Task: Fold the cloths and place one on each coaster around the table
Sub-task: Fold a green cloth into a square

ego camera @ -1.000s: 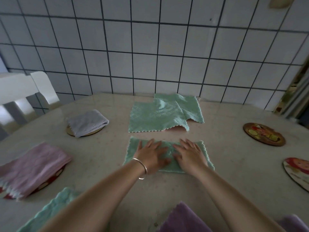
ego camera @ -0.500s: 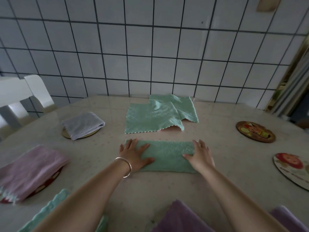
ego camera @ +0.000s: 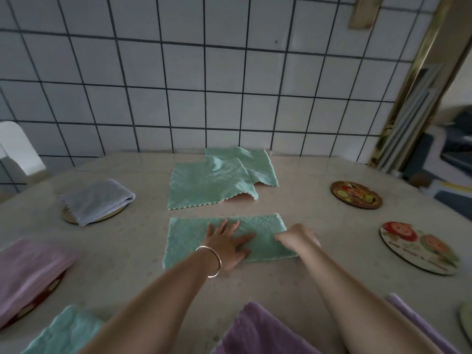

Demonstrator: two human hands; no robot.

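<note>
Center frame: left hand [ego camera: 229, 245] pressed flat, fingers spread, on folded green cloth [ego camera: 263, 227]; right hand [ego camera: 296, 237] pinched its right edge.

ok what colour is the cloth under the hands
Mint green, the half-folded cloth with a scalloped edge, seen in the head view.

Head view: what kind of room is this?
Likely a home dining or kitchen area: a pale stone-look table set against a white tiled wall, picture coasters spaced round the table's edge, and a white chair at far left.
</note>
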